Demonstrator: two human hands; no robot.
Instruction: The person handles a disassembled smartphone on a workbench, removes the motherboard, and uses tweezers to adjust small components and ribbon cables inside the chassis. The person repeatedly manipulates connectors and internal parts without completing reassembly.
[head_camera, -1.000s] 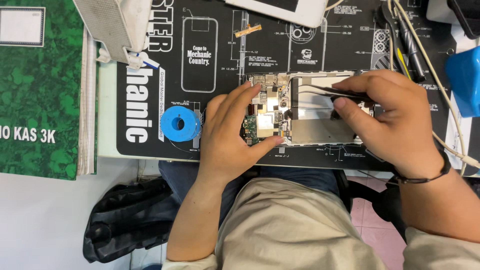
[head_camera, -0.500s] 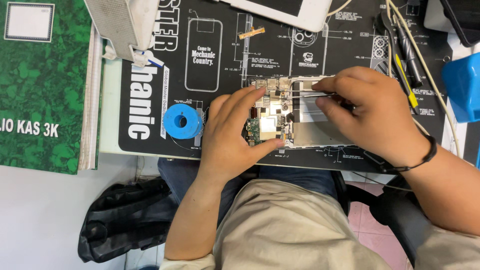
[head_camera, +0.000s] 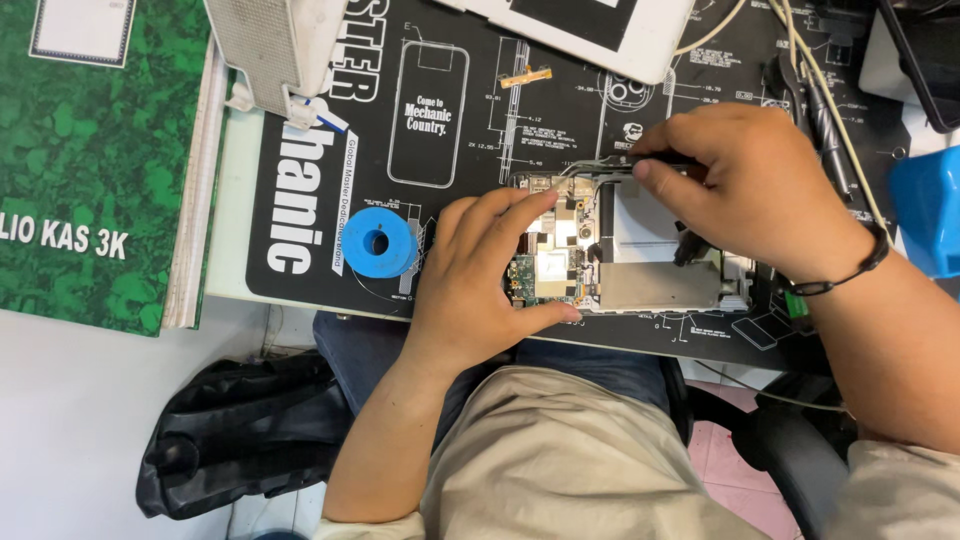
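Head view: opened phone (head_camera: 620, 250) lies on the black work mat (head_camera: 450, 200), right of a blue tape roll (head_camera: 376, 241). Left hand (head_camera: 480, 270) presses its circuit-board end, fingers spread; right hand (head_camera: 750, 190) pinches tweezers (head_camera: 610, 165) (tips at the phone's top edge).

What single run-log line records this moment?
left hand: steadies opened phone | right hand: grips tweezers | blue reel: apart
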